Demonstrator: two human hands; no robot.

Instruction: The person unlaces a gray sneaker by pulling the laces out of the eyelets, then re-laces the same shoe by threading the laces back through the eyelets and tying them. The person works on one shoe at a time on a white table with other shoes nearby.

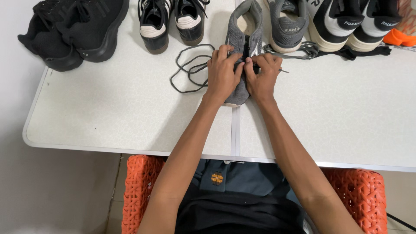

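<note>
A grey knit sneaker [243,30] lies on the white table [108,108], toe toward me. My left hand [223,73] grips its left side near the eyelets. My right hand [263,77] presses on the right side, fingers pinching a dark grey shoelace [190,69] at the eyelets. The loose lace loops across the table to the left of the shoe, and its tip pokes out right of my right hand.
Along the far edge stand a black sneaker pair [73,28], a black-and-white pair [171,21], a second grey sneaker [288,24] with its lace [303,50], a white-and-black pair [351,24] and something orange [403,37]. I sit on an orange woven chair [138,190].
</note>
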